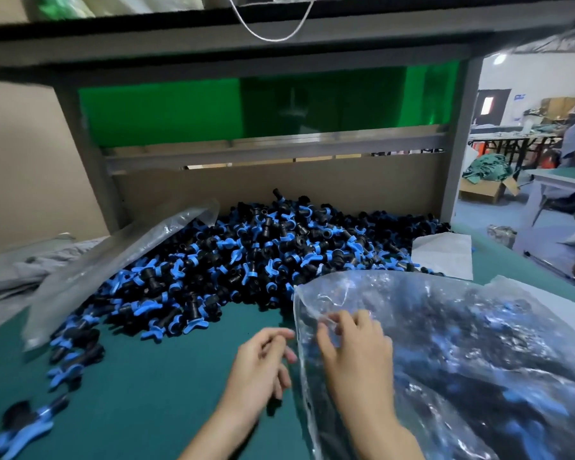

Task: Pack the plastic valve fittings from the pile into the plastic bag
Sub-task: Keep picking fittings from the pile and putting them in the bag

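A big pile of black valve fittings with blue handles [246, 257] covers the back of the green table [166, 376], with a trail of them running down the left side. A clear plastic bag [478, 360] holding several fittings lies at the right front. My right hand [356, 353] rests on the bag near its left edge, its fingers bent and pinching the plastic. My left hand [263, 366] hovers just left of the bag's edge, fingers loosely curled, holding nothing I can see.
A stack of empty clear bags [113, 270] leans on the pile's left side. White sheets [445, 254] lie at the right back. A cardboard wall and metal frame close the table's back. A person sits at another table far right.
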The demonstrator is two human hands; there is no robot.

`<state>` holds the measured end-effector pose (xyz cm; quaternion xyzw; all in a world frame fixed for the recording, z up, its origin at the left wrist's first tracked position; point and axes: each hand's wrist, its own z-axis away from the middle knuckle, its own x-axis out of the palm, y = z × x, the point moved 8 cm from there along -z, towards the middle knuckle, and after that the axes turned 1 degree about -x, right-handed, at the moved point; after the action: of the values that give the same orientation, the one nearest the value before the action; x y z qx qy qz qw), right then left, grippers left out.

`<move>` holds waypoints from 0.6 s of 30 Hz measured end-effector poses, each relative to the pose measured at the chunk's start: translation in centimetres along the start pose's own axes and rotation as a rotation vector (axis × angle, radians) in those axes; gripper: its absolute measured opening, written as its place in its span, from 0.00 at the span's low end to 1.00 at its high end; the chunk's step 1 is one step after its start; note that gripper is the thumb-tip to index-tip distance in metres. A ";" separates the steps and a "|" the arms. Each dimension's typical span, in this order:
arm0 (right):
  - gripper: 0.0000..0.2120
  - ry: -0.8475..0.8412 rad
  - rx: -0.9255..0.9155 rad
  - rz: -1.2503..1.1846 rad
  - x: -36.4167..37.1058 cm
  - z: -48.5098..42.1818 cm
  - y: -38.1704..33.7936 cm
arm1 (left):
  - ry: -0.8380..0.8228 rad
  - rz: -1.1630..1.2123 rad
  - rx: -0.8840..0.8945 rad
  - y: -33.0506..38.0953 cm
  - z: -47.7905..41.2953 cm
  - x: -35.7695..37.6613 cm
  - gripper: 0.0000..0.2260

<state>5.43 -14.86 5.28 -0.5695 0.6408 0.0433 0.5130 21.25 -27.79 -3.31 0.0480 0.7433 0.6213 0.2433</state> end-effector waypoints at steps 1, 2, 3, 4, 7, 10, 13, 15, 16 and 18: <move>0.08 0.014 -0.006 0.034 0.5 0.3 0.2 | -0.046 -0.062 0.094 0.3 1.2 0.8 0.09; 0.06 0.036 -0.013 0.059 0.9 0.6 0.5 | 0.012 -0.029 0.018 0.5 -0.3 -0.3 0.09; 0.05 0.051 -0.008 0.085 1.3 0.8 1.0 | 0.064 -0.075 0.026 -0.2 -0.8 -1.4 0.08; 0.05 0.056 0.004 0.105 1.7 0.9 1.4 | 0.112 -0.123 0.020 0.4 -1.6 -2.4 0.07; 0.05 0.071 0.028 0.119 2.3 0.7 2.7 | 0.144 -0.333 0.056 0.4 -2.4 -1.0 0.04; 0.05 0.092 0.026 0.128 2.5 0.7 3.0 | 0.237 -0.375 0.063 1.9 -4.7 -0.2 0.09; 0.05 0.140 -0.006 0.119 2.5 0.6 2.9 | 0.252 -0.523 0.169 3.4 -5.8 1.8 0.19; 0.05 0.154 -0.012 0.106 2.5 0.6 3.1 | 0.217 -0.741 0.256 4.3 -7.1 3.1 0.23; 0.05 0.153 -0.012 0.102 2.5 0.6 3.2 | 0.192 -0.836 0.267 4.4 -7.8 3.5 0.23; 0.05 0.156 -0.016 0.098 2.6 0.6 3.3 | 0.207 -0.931 0.261 4.5 -8.9 3.5 0.21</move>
<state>3.68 -15.10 1.42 -0.5432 0.7055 0.0290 0.4543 13.41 -33.48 0.84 -0.3213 0.7776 0.3499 0.4119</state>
